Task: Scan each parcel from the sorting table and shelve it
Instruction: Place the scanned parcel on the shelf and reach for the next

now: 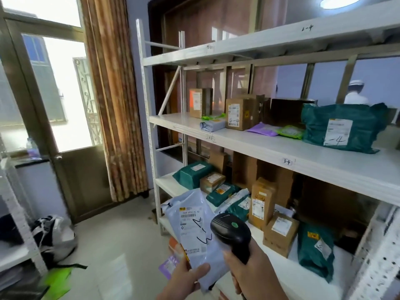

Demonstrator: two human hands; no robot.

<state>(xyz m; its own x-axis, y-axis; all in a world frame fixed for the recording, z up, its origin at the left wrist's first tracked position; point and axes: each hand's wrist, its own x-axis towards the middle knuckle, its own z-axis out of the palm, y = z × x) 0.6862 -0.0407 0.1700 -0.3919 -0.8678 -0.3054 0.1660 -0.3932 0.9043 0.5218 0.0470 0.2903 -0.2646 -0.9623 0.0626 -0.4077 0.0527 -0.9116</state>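
White metal shelving unit (255, 146): brown cardboard boxes (241, 114), dark green plastic mailer bags (344, 126), purple flat pouch (263, 128) laid on tiers.

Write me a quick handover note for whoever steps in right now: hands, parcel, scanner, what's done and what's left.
Left hand grips the grey mailer parcel by its lower end, label facing up.
Right hand grips the black scanner, its head beside the label.
The shelf unit ahead already holds boxes and green bags, several marked by hand.
Whether this parcel has been scanned can't be told. Left to do: confirm the scan, then shelve it. The sorting table is out of view.
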